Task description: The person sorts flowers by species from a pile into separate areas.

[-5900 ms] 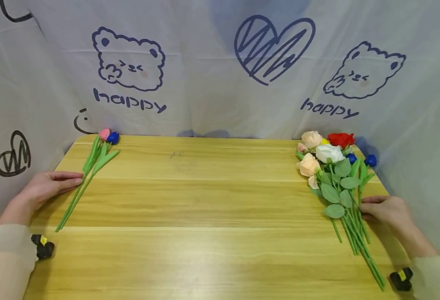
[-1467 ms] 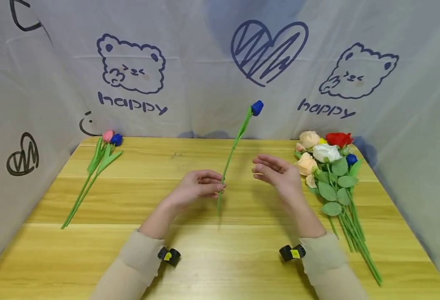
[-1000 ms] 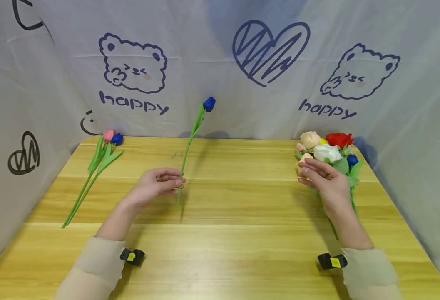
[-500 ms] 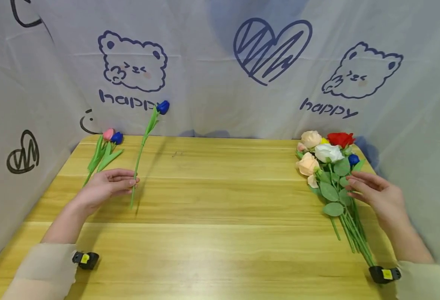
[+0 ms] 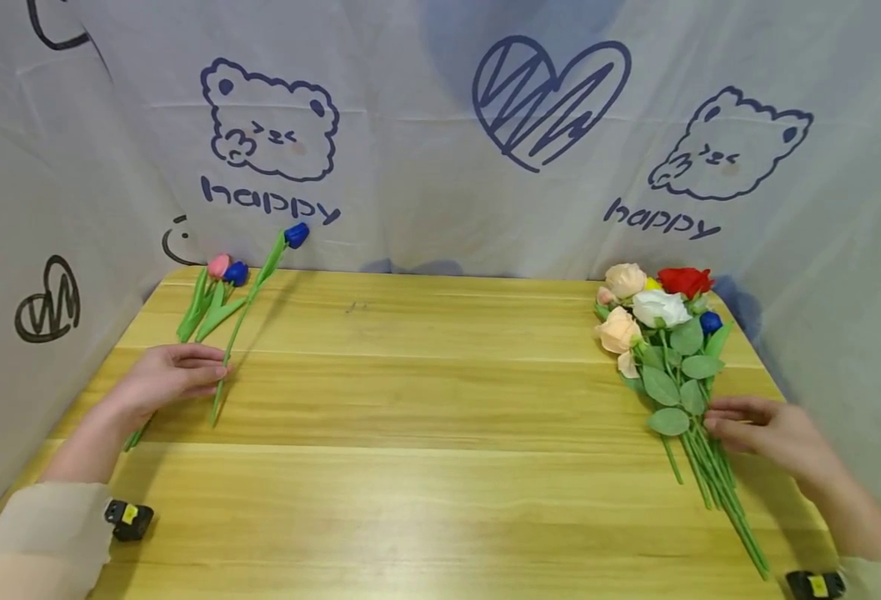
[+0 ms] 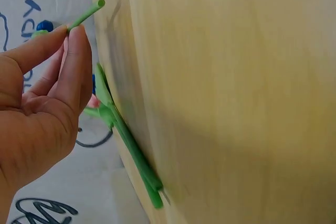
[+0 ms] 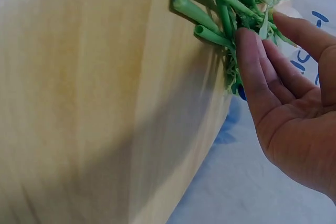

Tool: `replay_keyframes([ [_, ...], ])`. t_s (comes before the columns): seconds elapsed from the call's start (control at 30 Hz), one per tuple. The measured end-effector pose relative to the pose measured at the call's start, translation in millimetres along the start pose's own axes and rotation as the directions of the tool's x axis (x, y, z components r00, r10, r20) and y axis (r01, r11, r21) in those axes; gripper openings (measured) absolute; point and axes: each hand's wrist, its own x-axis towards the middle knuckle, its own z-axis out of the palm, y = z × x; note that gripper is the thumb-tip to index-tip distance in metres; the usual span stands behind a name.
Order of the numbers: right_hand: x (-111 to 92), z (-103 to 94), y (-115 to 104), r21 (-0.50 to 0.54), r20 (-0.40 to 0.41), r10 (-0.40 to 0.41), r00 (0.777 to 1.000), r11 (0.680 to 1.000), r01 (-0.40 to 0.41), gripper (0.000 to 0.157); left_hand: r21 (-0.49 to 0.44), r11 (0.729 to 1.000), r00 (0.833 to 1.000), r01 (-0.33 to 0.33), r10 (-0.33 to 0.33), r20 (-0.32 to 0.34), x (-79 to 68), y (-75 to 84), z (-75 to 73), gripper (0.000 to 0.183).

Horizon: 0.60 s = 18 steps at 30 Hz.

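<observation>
My left hand (image 5: 166,379) pinches a blue artificial tulip (image 5: 297,235) low on its green stem, between thumb and fingertips. The stem's cut end (image 6: 94,9) sticks out past the fingers in the left wrist view. Behind that hand lie a pink tulip (image 5: 218,266) and another blue tulip (image 5: 236,273), their stems partly covered by it. On the right, my right hand (image 5: 773,433) is at the stems of a mixed bunch. Its thumb and fingers stand apart, fingertips right at the green stems (image 7: 197,14). A blue tulip (image 5: 710,322) lies at the bunch's right side.
The bunch also has a red rose (image 5: 684,282), a white rose (image 5: 660,308), peach roses (image 5: 620,331) and a bit of yellow. All lie on a wooden table (image 5: 440,500). A white cloth (image 5: 410,167) with drawn bears and hearts hangs behind and at the sides.
My left hand has carried the blue tulip from mid-table leftward, lowering it beside the two tulips. My right hand has moved from mid-table to the bunch's stems. Earlier, two blue tulips showed on the right.
</observation>
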Motion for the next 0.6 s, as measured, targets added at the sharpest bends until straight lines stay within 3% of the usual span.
replay_keyframes([
  [0.3, 3.2, 2.4, 6.1, 0.024, 0.057, -0.011, 0.998, 1.000, 0.009, 0.064, -0.030, 0.999, 1.000, 0.020, -0.021, -0.015, 0.1, -16.7, -18.1, 0.056],
  [0.47, 4.2, 4.3, 7.1, 0.011, 0.058, 0.003, 0.998, 1.000, -0.004, 0.066, 0.080, 0.996, 0.998, 0.032, -0.028, -0.054, -2.3, -16.2, -18.5, 0.053],
  [0.6, 4.4, 4.8, 7.4, 0.009, 0.057, 0.006, 0.998, 1.000, -0.006, 0.067, 0.201, 0.978, 0.995, 0.048, -0.030, -0.093, -5.1, -13.0, -17.6, 0.048],
])
